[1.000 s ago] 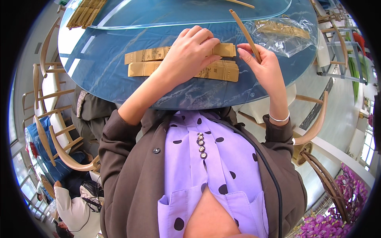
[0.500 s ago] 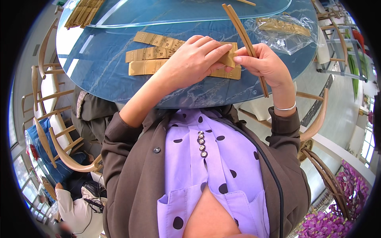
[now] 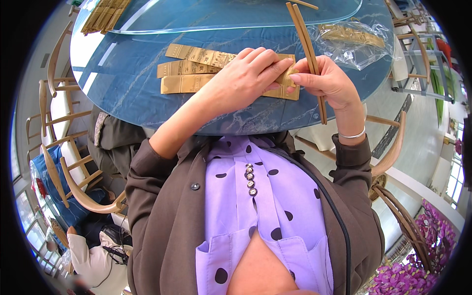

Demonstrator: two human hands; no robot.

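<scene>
While the right hand (image 3: pixel 327 81) keeps a closed grip on a pair of wooden chopsticks (image 3: pixel 307 54), the sticks run from about 12 o'clock near the top of the view down toward 5 o'clock, their lower ends passing the near edge of the round blue tabletop (image 3: pixel 123 98). At 9 o'clock of that hand, the left hand (image 3: pixel 243 81) pinches a gold paper sleeve (image 3: pixel 287 76) between its fingertips, so its grip is narrow and holding the sleeve right at the chopsticks. Under and to 9 o'clock of the left hand, flat gold sleeves (image 3: pixel 189 69) lie in overlapping rows on the glass. A clear plastic bag (image 3: pixel 354 44) with more gold sleeves sits at 1 o'clock of the right hand, close to the tabletop's right edge. Bare blue surface lies at 9 o'clock of the sleeves, out to the left rim, where wooden chairs (image 3: pixel 59 123) stand. A further bundle (image 3: pixel 105 12) lies at 11 o'clock, near the far edge.
</scene>
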